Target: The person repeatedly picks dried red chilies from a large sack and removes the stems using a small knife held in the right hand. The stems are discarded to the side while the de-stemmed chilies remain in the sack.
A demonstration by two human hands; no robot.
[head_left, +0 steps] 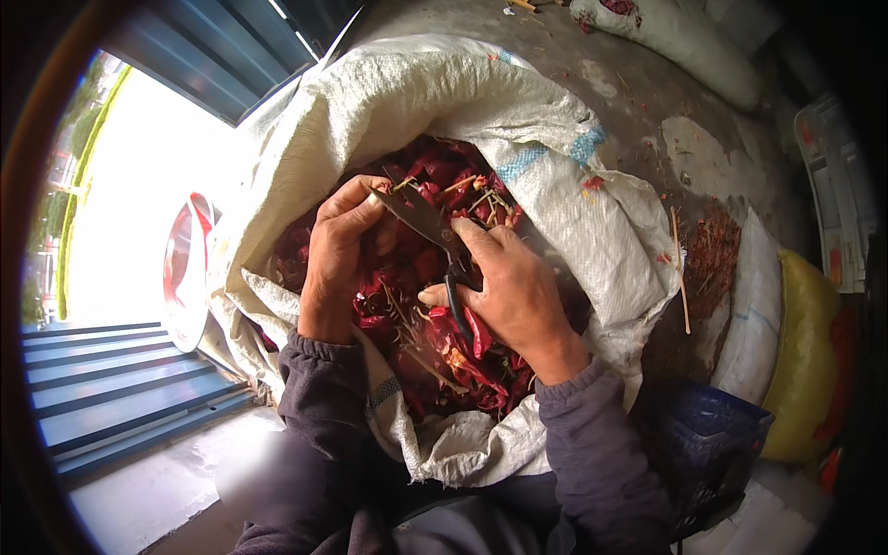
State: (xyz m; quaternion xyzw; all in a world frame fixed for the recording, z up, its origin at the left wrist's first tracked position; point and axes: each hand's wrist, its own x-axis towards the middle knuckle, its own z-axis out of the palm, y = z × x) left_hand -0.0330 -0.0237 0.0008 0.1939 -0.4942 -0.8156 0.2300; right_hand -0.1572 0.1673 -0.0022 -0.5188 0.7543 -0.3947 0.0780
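A large white woven sack point(481, 111) stands open in front of me, full of dried red chillies point(462, 361). My right hand point(513, 291) grips black-handled scissors point(427, 222), their blades pointing up and to the left. My left hand point(338, 254) is closed around a chilli at the blade tips, its stem end against the blades. Both hands hover just above the chillies inside the sack's mouth. Grey sleeves cover my forearms.
A pile of cut stems point(708, 264) lies on a white sack at the right, beside a yellow bag point(805, 361) and a dark blue basket point(703, 444). Another white sack point(675, 42) lies at the back. A red-and-white round object point(185, 277) stands left, near blue steps point(120, 388).
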